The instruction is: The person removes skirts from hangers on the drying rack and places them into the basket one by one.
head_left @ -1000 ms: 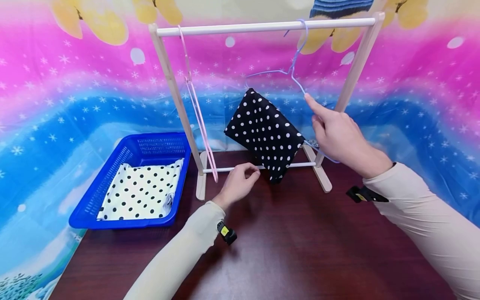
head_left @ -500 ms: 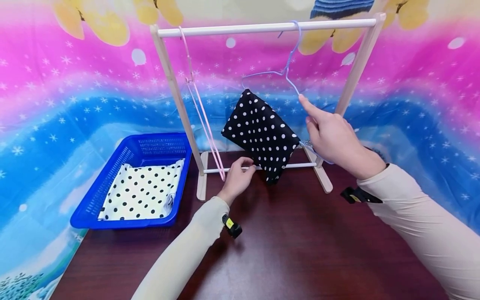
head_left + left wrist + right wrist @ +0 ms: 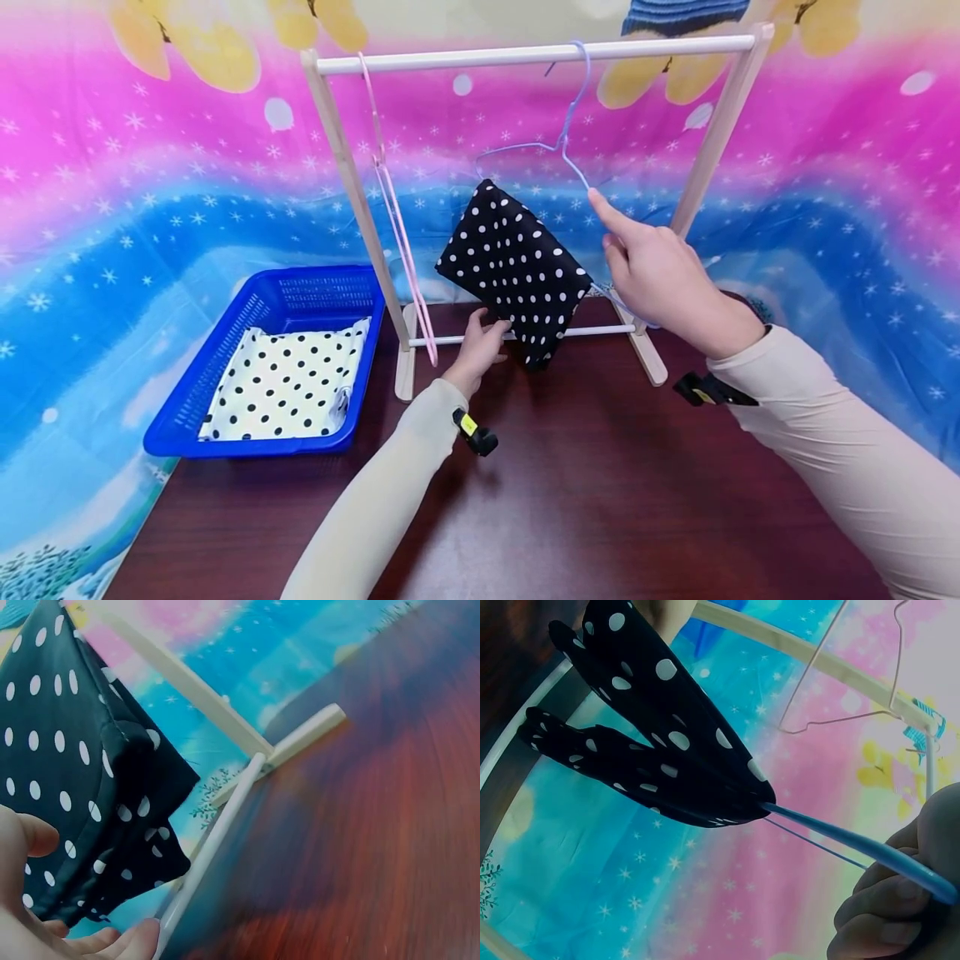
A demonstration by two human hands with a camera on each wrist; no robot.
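A black cloth with white dots (image 3: pixel 517 267) hangs folded over the long lower side of a blue wire hanger (image 3: pixel 572 108), which hooks on the rack's top bar and tilts down to the right. My right hand (image 3: pixel 663 271) holds the hanger's right side, index finger along the wire; the right wrist view shows its other fingers (image 3: pixel 877 919) curled beside the wire. Low at the cloth's left edge is my left hand (image 3: pixel 477 354). Its thumb and fingers are spread around the cloth's lower part in the left wrist view, and I cannot tell whether they touch it.
The wooden rack (image 3: pixel 465 58) stands on a dark red table (image 3: pixel 585 500). A pink hanger (image 3: pixel 397 217) hangs at its left end. Left of the rack, a blue basket (image 3: pixel 161 442) holds a white cloth with black dots (image 3: pixel 288 383). A printed backdrop (image 3: pixel 90 183) surrounds the table.
The blue hanger, black cloth and right hand have shifted slightly left. My left hand has moved right and up to the cloth's edge, its fingers spreading. The pink hanger has swung.
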